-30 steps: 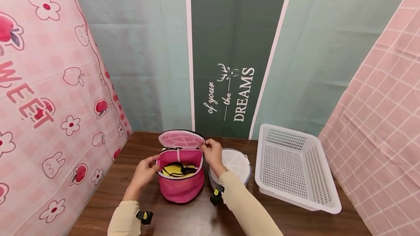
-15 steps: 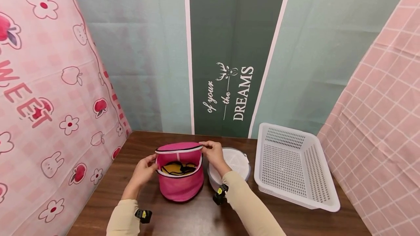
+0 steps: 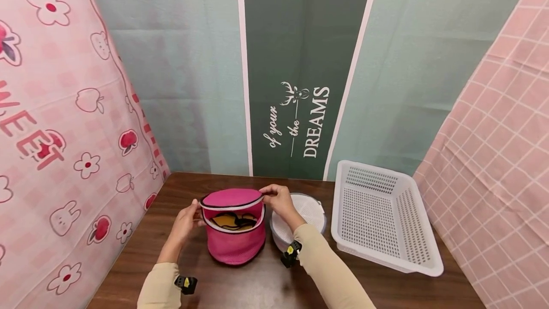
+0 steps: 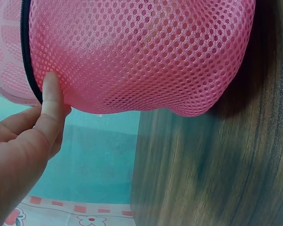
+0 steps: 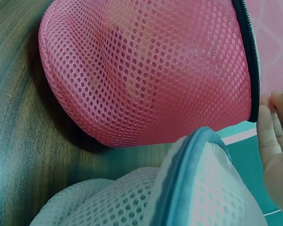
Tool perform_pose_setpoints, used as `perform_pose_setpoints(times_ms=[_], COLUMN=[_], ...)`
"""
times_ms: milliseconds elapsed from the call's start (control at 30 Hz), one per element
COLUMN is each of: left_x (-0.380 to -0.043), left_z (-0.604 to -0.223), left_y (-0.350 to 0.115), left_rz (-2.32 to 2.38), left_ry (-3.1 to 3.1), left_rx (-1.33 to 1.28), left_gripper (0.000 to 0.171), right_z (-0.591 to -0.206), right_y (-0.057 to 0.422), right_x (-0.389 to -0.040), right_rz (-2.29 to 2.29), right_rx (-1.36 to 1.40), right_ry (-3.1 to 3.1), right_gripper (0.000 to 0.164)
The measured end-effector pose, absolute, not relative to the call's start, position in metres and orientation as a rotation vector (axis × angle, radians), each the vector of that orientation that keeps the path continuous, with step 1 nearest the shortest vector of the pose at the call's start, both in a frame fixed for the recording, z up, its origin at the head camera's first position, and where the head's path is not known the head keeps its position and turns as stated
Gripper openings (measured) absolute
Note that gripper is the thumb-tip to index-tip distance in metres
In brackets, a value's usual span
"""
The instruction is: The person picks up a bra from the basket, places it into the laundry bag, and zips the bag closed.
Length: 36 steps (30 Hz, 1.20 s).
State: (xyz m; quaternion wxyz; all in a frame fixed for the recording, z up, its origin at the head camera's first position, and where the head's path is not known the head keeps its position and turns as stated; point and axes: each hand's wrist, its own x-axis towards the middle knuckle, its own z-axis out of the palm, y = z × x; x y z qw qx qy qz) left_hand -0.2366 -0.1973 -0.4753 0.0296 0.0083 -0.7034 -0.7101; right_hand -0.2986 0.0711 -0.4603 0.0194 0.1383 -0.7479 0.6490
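Note:
A pink mesh bag [image 3: 236, 247] with a dark zipper round its rim stands upright on the table. Its lid [image 3: 231, 198] is folded partly over the opening. Yellow and black contents [image 3: 233, 221] show through the gap. My left hand [image 3: 185, 221] touches the bag's side just below the zipper; in the left wrist view a fingertip [image 4: 51, 84] presses the mesh, and in the head view the raised thumb is close to the lid. My right hand [image 3: 279, 201] pinches the lid's right edge between thumb and fingers.
A round white mesh bag [image 3: 305, 211] with a grey rim stands under my right forearm, close to the pink bag. Farther right is a white perforated plastic basket [image 3: 343, 204]. Printed curtains [image 3: 206, 85] hang behind and at both sides of the wooden table [image 3: 240, 285].
The lid has swung from upright at the back down towards me over the opening, with my right hand on its edge. My left hand has shifted slightly left from the rim.

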Motion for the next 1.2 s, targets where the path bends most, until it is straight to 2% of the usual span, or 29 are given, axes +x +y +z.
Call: perform_pose_setpoints(times_ms=[133, 433, 633, 867, 1033, 1200], left_x=[-0.236, -0.237, -0.237, -0.236, -0.236, -0.235], left_z=[-0.475, -0.479, -0.48, -0.48, -0.481, -0.48], left_y=[-0.197, -0.201, -0.203, -0.203, -0.202, -0.202], left_rz=[-2.178, -2.133, -2.098, -2.066, -2.005, -1.913], left_ry=[-2.173, -2.258, -2.317, -2.342, -2.376, -2.44], left_rx=[0.027, -0.02, -0.017, -0.035, -0.066, -0.051], left_gripper=[0.044, 0.043, 0.045, 0.046, 0.047, 0.045], right_z=[-0.476, -0.48, -0.474, -0.448, -0.448, -0.449], right_y=[0.075, 0.078, 0.076, 0.074, 0.073, 0.07], right_x=[-0.31, -0.311, -0.305, -0.284, -0.282, -0.285], right_rz=[1.971, 1.863, 1.925, 1.975, 1.997, 1.896], right_rx=[0.47, 0.526, 0.472, 0.463, 0.444, 0.56], right_ry=[-2.375, -2.504, -2.553, -2.541, -2.546, -2.606], right_gripper=[0.022, 0.025, 0.023, 0.022, 0.025, 0.032])
